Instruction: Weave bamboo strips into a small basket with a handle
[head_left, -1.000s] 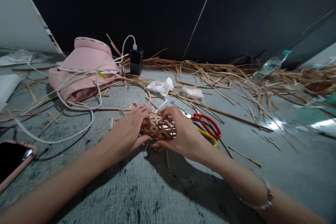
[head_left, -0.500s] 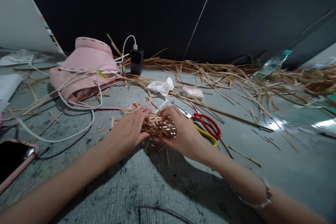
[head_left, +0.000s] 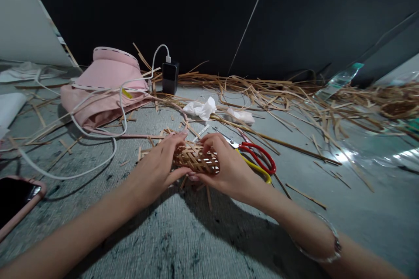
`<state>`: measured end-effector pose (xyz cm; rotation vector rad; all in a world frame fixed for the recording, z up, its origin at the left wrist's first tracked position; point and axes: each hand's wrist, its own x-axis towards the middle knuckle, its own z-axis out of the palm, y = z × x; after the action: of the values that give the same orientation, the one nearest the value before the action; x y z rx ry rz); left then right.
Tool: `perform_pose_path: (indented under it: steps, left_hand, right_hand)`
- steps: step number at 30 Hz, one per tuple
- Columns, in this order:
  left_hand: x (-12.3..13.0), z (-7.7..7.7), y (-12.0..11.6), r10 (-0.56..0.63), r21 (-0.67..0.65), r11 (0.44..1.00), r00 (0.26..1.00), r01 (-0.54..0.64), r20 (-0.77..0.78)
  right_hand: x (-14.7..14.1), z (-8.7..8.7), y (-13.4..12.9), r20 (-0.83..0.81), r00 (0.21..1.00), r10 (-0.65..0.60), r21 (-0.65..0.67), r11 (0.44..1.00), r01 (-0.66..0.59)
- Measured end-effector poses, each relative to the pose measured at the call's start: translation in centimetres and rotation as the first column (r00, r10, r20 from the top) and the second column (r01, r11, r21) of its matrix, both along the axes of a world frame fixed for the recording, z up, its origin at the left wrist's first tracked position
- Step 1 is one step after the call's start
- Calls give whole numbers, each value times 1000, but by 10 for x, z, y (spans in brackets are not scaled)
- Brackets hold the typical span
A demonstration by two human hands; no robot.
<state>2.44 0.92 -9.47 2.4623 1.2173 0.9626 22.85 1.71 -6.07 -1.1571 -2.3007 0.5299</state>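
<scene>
Evidently, the left hand (head_left: 159, 159) is bent over the left end of a small woven piece (head_left: 196, 158), thumb below and fingers above. The right hand (head_left: 229, 165) curls round the other end, pinching it between thumb and fingers. The piece lies between the two palms; its ends and underside are hidden. Compared with half a second ago, the left hand sits slightly farther left, baring more weave, and the dark line at the lower edge is gone from view. Just beyond the right hand, scissors (head_left: 258, 154) show one red and one yellow handle, the yellow partly covered. Farther off, a yellow tag (head_left: 126, 93) lies by the pink visor (head_left: 113, 69), too small to read. The phone (head_left: 16, 202) is cut off at the left edge, and the clear plastic (head_left: 369, 152) at right blurs into glare.
</scene>
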Motion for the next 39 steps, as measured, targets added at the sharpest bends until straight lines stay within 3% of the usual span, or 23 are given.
perform_pose_path:
  steps: [9, 17, 27, 39]
  left_hand:
    - [5, 10, -3, 69, -174, 983, 997, -63, 31]
    - [5, 15, -5, 76, -246, 967, 997, -66, 29]
    - [5, 19, -9, 114, -259, 959, 993, -115, -21]
    - [7, 19, -11, 80, -198, 977, 997, -81, -15]
  right_hand:
    - [-2, -1, -2, -18, 1000, -10, -22, 1000, 9]
    - [-5, 1, -3, -63, 998, -31, -83, 996, 25]
    - [-9, 6, -6, -30, 999, 13, -59, 998, -15]
    - [-10, 8, -8, -62, 998, 31, -60, 998, -34]
